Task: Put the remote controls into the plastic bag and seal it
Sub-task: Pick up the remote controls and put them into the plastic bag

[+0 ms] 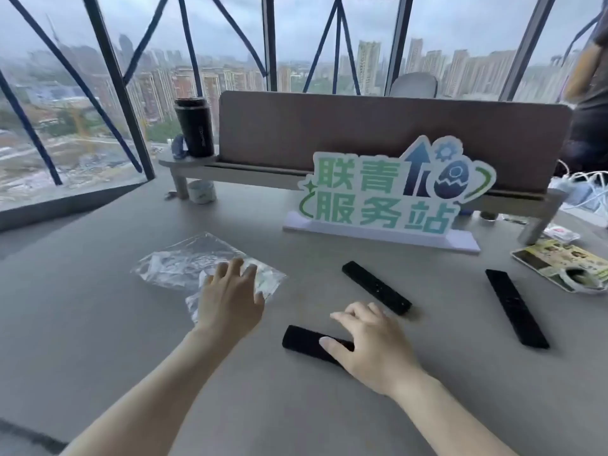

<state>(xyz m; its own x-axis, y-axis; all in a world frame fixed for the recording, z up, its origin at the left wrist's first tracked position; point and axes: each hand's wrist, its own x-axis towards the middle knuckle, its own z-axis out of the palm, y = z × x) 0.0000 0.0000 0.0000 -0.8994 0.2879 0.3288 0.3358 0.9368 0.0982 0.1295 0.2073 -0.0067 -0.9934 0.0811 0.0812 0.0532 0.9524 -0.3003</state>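
Observation:
Three black remote controls lie on the grey table [98, 340]. The nearest remote [304, 342] lies flat under my right hand [368, 343], whose thumb and fingers rest on its right end without a closed grip. A second remote [376, 287] lies just beyond that hand, and a third remote [516, 307] lies farther right. The clear plastic bag [184, 263] lies flat and crumpled at centre left. My left hand [230, 299] rests on the bag's near right corner with fingers spread.
A green and white standing sign [388, 195] is behind the remotes. A raised shelf [250, 174] carries a black tumbler [194, 126] and a brown divider panel [378, 126]. A tape roll [201, 191] sits under it. A printed card [559, 261] and white cables [589, 189] lie at right.

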